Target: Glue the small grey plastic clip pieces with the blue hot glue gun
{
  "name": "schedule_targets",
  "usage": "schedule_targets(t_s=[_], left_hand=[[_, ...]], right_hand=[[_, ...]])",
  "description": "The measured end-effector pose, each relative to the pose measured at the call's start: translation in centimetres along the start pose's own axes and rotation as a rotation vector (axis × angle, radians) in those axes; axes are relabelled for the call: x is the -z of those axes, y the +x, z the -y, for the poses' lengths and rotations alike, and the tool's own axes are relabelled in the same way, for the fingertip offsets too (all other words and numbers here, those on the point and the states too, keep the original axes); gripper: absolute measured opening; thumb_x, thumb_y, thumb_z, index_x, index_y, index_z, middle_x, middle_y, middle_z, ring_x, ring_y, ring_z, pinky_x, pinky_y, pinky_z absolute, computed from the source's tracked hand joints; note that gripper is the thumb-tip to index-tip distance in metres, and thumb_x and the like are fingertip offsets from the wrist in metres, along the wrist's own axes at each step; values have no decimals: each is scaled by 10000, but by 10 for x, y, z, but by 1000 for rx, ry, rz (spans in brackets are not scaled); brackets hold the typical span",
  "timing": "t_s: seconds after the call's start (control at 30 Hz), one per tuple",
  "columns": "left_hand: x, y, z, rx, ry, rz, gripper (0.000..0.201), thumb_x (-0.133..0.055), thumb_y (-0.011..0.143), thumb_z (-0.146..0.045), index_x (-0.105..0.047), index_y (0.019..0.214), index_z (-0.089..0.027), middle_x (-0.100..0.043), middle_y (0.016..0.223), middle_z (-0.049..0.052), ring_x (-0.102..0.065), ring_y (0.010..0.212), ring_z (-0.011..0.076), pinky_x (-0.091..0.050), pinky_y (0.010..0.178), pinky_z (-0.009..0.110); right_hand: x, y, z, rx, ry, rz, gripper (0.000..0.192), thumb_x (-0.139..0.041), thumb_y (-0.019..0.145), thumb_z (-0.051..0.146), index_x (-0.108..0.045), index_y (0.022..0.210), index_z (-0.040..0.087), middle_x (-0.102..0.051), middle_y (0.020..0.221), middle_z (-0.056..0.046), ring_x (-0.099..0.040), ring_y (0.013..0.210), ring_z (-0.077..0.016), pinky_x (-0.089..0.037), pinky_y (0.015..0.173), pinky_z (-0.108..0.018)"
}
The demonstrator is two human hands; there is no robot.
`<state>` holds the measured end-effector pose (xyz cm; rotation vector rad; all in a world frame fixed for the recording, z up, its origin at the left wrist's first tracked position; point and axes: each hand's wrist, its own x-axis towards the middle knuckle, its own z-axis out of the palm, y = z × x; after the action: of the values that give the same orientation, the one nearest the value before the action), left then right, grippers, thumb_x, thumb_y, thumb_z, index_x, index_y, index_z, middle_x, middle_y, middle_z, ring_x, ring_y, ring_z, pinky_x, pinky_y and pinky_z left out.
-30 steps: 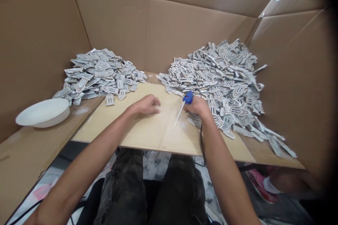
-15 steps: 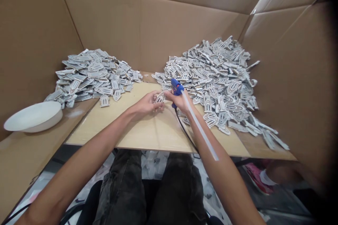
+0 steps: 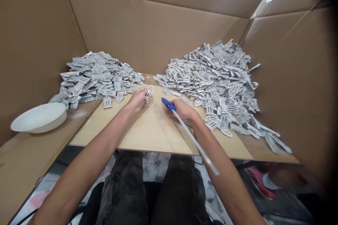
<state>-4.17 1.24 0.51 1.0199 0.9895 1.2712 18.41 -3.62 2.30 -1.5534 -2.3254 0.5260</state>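
1. Your left hand (image 3: 137, 97) pinches a small flat grey-and-white arch-shaped cut-out piece (image 3: 148, 92) by its lower end, lifted just above the far left part of the pale wooden work board (image 3: 148, 130).
2. Your right hand (image 3: 182, 109) is closed around a small blue hot-glue gun (image 3: 168, 104), its nozzle pointing left toward the piece but apart from it; a long translucent glue stick (image 3: 195, 142) trails back from the gun over your forearm.
3. The piece looks light, thin and fairly stiff, probably easy to snap at its open cut-out bars. Judging by that, the solid outer rim or base is the safest place to grip, fingertips clear of any fresh glue.
4. To your left lies a heap of matching grey pieces (image 3: 96, 77); a larger heap of grey pieces (image 3: 219, 81) spreads on the right, its near edge just beside your right wrist.
5. A shallow white bowl (image 3: 39, 116) sits well to the left on the brown cardboard surface (image 3: 21, 161).
6. Cardboard walls (image 3: 185, 31) close in the bench on three sides.
7. The stick overhangs the board's near edge, above your dark trousers (image 3: 126, 190), and could snag as you swing the gun.
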Motion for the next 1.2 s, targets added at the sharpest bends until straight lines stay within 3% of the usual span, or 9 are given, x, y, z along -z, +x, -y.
schedule_targets(t_s=[0.17, 0.33, 0.43, 0.67, 0.8, 0.9, 1.07, 1.2], left_hand=[[1, 6, -1, 4, -66, -13, 40, -692, 865, -192, -681, 882, -158, -635, 715, 28, -564, 575, 112, -362, 482, 197], [1, 4, -2, 37, -92, 1, 93, -753, 740, -110, -692, 805, -135, -669, 783, 50, -562, 655, 109, -434, 565, 209], [2, 5, -1, 58, -42, -6, 152, -767, 681, -52, -688, 784, -133, -688, 826, 59, -503, 621, 89, -391, 541, 209], [6, 9, 4, 70, 82, -128, 259, -779, 746, -64, -545, 753, -175, -514, 641, -23, -456, 506, 66, -290, 477, 197], [8, 5, 3, 32, 104, -279, 270, -715, 800, -79, -496, 890, -208, -608, 714, -19, -596, 560, 95, -303, 482, 180], [9, 4, 1, 29, 94, -322, 301, -674, 799, -59, -489, 975, -217, -658, 761, -16, -651, 601, 111, -298, 486, 176], [5, 6, 2, 27, 92, -208, 107, -645, 807, -86, -602, 860, -168, -697, 761, 48, -603, 582, 116, -324, 485, 201], [-1, 2, 5, -49, 38, -47, 56, -768, 780, -144, -713, 795, -139, -728, 785, 70, -558, 603, 106, -377, 532, 209]], right_hand=[[-5, 1, 4, -52, -89, -18, 173, -809, 681, 164, -661, 764, 200, -675, 717, -12, -596, 695, -190, -385, 660, -273], [-4, 0, 7, -52, -66, 3, 169, -786, 686, 125, -652, 755, 202, -666, 715, -5, -572, 679, -178, -382, 664, -268], [-3, -1, 7, -53, -51, 0, 166, -770, 688, 111, -648, 757, 200, -664, 716, -3, -568, 685, -177, -382, 671, -266], [-14, 3, 12, 20, 87, -91, 151, -796, 736, 230, -664, 799, 191, -690, 764, 2, -601, 735, -181, -399, 685, -253], [-29, 6, 25, 91, 134, -73, 174, -806, 705, 204, -670, 814, 190, -717, 812, 6, -637, 780, -187, -425, 734, -249], [-35, 7, 29, 98, 136, -72, 117, -732, 700, 154, -653, 780, 190, -708, 781, 4, -630, 761, -183, -427, 732, -251], [-32, 11, 19, 59, 339, -161, 107, -689, 694, 248, -605, 740, 198, -679, 746, 5, -600, 729, -169, -451, 717, -265], [-31, 14, 17, 7, 603, -324, 261, -690, 714, 383, -477, 683, 235, -627, 715, 6, -552, 677, -152, -478, 684, -288]])
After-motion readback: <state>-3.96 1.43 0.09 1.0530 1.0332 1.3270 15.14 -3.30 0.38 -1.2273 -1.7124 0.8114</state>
